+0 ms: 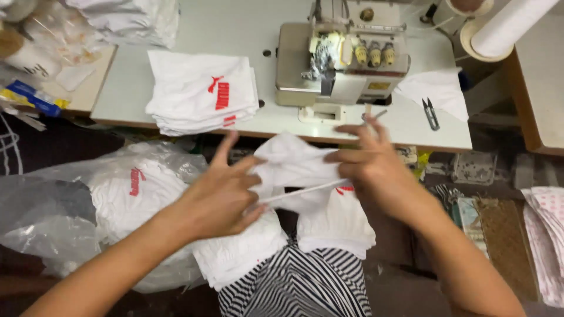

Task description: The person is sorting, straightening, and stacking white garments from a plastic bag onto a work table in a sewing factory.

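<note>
My left hand [220, 191] and my right hand [367, 164] both grip one white fabric piece [294, 161], stretched between them above my lap. The left holds its lower left edge with fingers spread; the right pinches its right edge. Under the piece, more white fabric pieces [338, 226] with red print rest on my black-and-white striped lap [299, 282]. A sewing machine [341, 58] stands on the white table [235, 29] just beyond my hands.
A stack of folded white pieces with red print [202, 91] lies on the table left of the machine. Thread snips [430, 113] lie at its right. A clear plastic bag of white garments [117, 199] sits at my left. White rolls [499, 26] stand far right.
</note>
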